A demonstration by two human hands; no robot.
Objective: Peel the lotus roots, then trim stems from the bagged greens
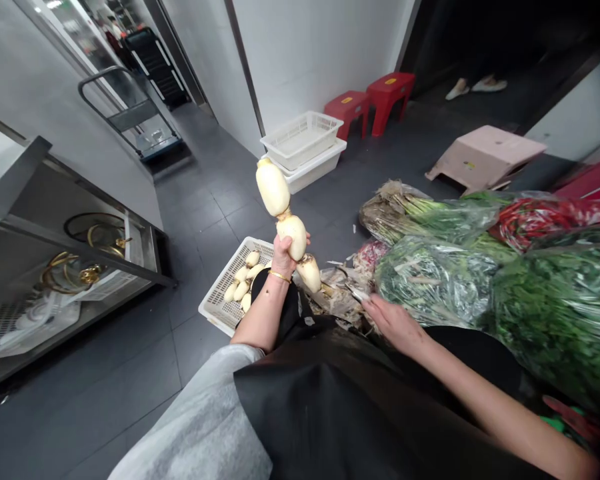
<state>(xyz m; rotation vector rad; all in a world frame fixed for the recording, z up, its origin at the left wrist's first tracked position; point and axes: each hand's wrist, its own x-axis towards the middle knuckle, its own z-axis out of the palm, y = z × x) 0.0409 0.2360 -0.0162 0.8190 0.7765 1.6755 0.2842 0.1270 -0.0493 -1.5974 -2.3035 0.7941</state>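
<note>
My left hand [286,252] is closed around the middle segment of a lotus root [273,190], a chain of three pale, fat segments held up at a slant. Its lowest segment hangs below my fingers and has a brown, rough joint. My right hand [387,320] is closed on a slim tool [357,293] with a light handle and a narrow dark end; its exact kind is too small to tell. It is apart from the lotus root, over a heap of dry peelings and scraps [335,293]. Left of my knee, a white plastic basket [215,307] holds several pale lotus root pieces [241,291].
Bagged leafy greens [555,300], spring onions [420,217] and red chillies [545,217] lie on the right. Stacked white baskets [303,143], red stools [390,93] and a pink stool [485,157] stand ahead. A trolley [130,117] and a metal shelf [105,287] are leftward. A person's feet [475,88] show far right.
</note>
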